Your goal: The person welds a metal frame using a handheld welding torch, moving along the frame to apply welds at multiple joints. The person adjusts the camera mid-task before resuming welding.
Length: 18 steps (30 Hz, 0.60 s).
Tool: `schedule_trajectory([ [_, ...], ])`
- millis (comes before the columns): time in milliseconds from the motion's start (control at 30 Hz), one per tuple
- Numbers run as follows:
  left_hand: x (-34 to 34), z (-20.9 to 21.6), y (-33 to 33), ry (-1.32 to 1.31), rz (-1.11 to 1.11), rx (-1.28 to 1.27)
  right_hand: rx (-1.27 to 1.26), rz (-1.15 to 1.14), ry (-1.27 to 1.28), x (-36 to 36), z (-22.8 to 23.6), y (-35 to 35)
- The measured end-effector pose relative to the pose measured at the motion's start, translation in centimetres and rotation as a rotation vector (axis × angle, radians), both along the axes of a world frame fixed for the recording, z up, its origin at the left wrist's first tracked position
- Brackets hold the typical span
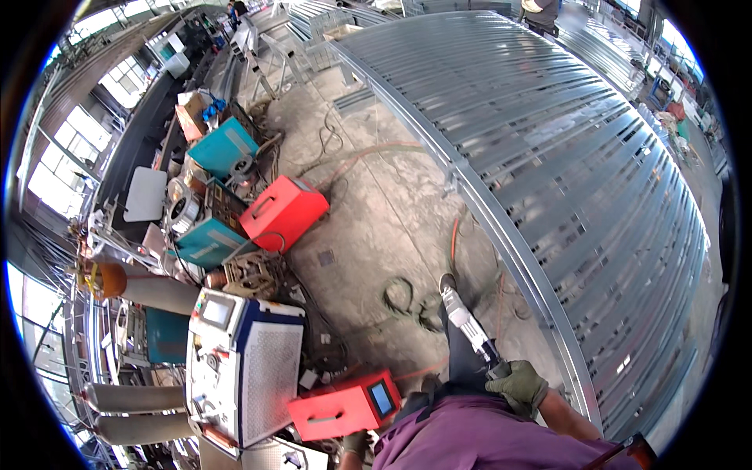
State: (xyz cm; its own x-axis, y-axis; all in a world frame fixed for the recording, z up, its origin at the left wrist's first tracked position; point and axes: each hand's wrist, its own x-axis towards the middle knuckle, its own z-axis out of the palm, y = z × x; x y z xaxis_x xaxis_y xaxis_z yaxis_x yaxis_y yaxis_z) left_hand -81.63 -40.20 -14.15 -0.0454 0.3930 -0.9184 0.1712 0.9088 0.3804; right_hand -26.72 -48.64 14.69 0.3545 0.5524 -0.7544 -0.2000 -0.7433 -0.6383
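Observation:
My right hand (521, 385), in an olive-green work glove, is closed round the dark handle end of a silver and black handheld welding gun (470, 327). The gun slants up and left, in front of my dark trouser leg. At the lower edge, my left hand (356, 443) shows only in part, in a dark glove. It is right beside the lower side of a red box-shaped machine (341, 409) with a handle and a small screen. Its fingers are mostly hidden, so I cannot tell whether it grips anything.
A large metal frame with slats (595, 235) fills the right side. On the left stand a white cabinet machine (270, 376), another red box (286, 211), teal machines (223, 149) and gas cylinders (133, 398). Hoses (399, 298) lie on the concrete floor (368, 227). A person (540, 14) stands far off.

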Motion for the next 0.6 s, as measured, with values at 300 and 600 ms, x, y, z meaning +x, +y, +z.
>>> schedule_trajectory([
  [300,13.6,4.9,11.3,0.033,0.051,0.123,-0.103,0.485,-0.032,13.6,-1.4,18.5],
  [600,23.7,9.8,22.8,-0.032,0.191,0.205,-0.007,0.437,-0.061,24.9,-0.8,31.5],
])
